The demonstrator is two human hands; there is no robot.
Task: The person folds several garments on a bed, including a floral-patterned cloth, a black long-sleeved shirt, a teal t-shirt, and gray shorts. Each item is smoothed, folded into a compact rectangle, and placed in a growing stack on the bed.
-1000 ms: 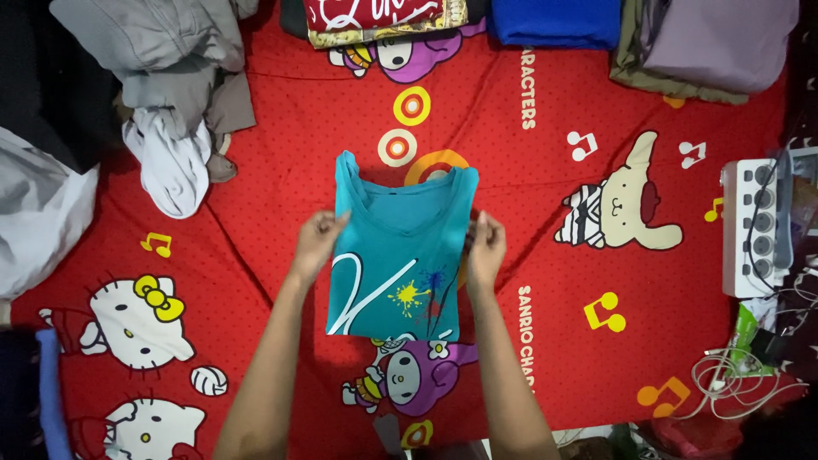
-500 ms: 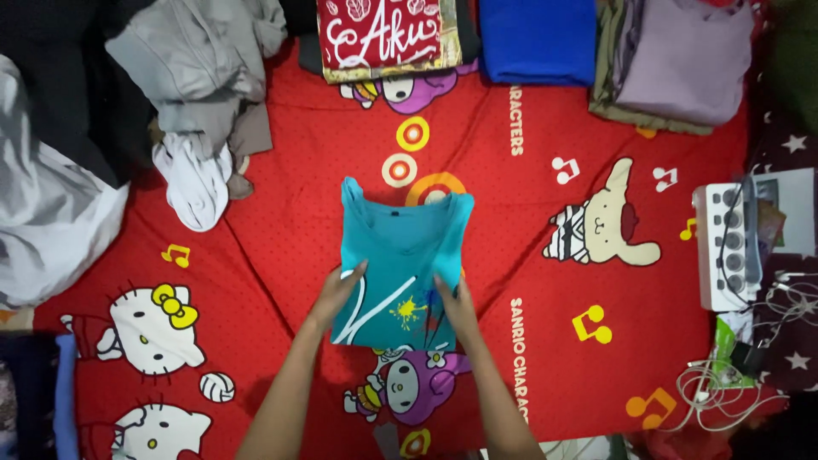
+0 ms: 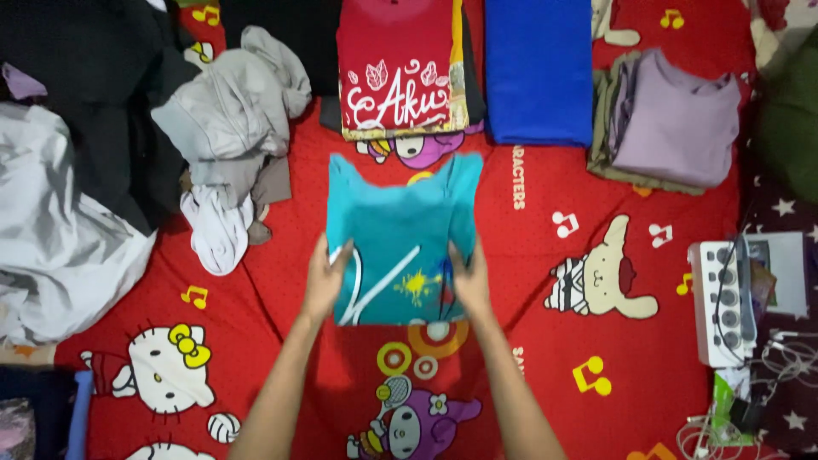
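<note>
A folded teal shirt (image 3: 396,230) with a white and yellow print is held above a red cartoon-print blanket (image 3: 528,341). My left hand (image 3: 325,281) grips its lower left edge. My right hand (image 3: 469,281) grips its lower right edge. The shirt is blurred and sits just below a folded red shirt (image 3: 396,68) that tops a pile at the far edge.
A folded blue garment (image 3: 537,68) and a lilac one (image 3: 673,123) lie at the back right. Unfolded grey (image 3: 230,111), white (image 3: 217,230) and black clothes heap at the left. A white power strip (image 3: 720,302) with cables lies at the right.
Both hands have carried the teal shirt away from me, toward the folded pile at the back. The view has shifted so the piles sit lower in frame.
</note>
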